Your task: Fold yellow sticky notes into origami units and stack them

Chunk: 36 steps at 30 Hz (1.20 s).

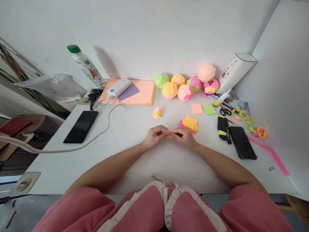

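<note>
Between the fingertips of my left hand and my right hand is a small piece of orange paper, mostly hidden by the fingers. Both hands pinch it, close above the white table. Just beyond my right hand lies a messy stack of orange and pink paper squares. Past my left hand sits a little group of folded paper pieces, peach and yellow-orange. Farther back, a peach pad and a green pad lie flat.
Several faceted paper balls line the back wall. At left are a black phone, a cable, a power bank on paper sheets and a bottle. A box cutter, scissors and a black case lie right.
</note>
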Available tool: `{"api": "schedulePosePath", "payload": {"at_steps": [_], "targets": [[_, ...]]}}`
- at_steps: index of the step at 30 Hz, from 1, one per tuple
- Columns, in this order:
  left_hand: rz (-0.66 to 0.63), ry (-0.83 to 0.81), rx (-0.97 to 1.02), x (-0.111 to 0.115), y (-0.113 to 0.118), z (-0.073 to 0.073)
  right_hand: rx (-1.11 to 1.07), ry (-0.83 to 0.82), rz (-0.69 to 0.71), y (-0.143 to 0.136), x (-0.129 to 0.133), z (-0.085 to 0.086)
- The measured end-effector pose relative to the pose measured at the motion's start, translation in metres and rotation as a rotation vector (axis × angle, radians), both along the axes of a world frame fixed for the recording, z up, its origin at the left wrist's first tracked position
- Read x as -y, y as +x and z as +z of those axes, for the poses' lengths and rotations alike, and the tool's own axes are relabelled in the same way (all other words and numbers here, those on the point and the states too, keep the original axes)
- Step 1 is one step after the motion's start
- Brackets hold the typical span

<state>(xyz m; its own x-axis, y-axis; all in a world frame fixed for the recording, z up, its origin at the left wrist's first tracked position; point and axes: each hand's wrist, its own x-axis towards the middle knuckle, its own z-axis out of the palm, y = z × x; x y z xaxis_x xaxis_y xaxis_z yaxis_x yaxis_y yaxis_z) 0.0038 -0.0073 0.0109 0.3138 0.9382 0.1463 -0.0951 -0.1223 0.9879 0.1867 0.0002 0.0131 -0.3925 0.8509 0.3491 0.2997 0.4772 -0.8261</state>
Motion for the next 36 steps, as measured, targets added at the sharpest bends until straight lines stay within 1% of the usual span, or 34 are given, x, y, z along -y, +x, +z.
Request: {"api": "schedulePosePath", "payload": {"at_steps": [6, 12, 18, 21, 25, 28, 33, 36], "targets": [[0.002, -0.028, -0.059, 0.001, 0.0, 0.001, 0.063, -0.023, 0.031, 0.0, 0.002, 0.003], [-0.026, -0.165, -0.106, 0.003, 0.001, 0.005, 0.089, -0.046, 0.038, 0.0, 0.003, 0.004], [-0.067, -0.037, -0.205, 0.003, 0.001, 0.008, 0.059, -0.034, 0.065, 0.001, 0.004, 0.007], [-0.081, -0.069, -0.189, 0.003, 0.001, 0.009, 0.053, -0.042, 0.071, 0.001, 0.004, 0.007], [-0.08, -0.202, -0.102, 0.004, 0.001, 0.012, 0.035, -0.157, 0.054, 0.003, 0.004, 0.007], [-0.058, -0.293, -0.04, 0.004, 0.0, 0.014, 0.014, -0.198, 0.04, 0.004, 0.004, 0.008], [-0.033, -0.297, -0.012, 0.004, 0.0, 0.013, -0.048, -0.257, 0.039, 0.004, 0.005, 0.01], [-0.044, -0.257, -0.018, 0.004, 0.0, 0.01, -0.012, -0.228, 0.077, 0.003, 0.004, 0.01]]}}
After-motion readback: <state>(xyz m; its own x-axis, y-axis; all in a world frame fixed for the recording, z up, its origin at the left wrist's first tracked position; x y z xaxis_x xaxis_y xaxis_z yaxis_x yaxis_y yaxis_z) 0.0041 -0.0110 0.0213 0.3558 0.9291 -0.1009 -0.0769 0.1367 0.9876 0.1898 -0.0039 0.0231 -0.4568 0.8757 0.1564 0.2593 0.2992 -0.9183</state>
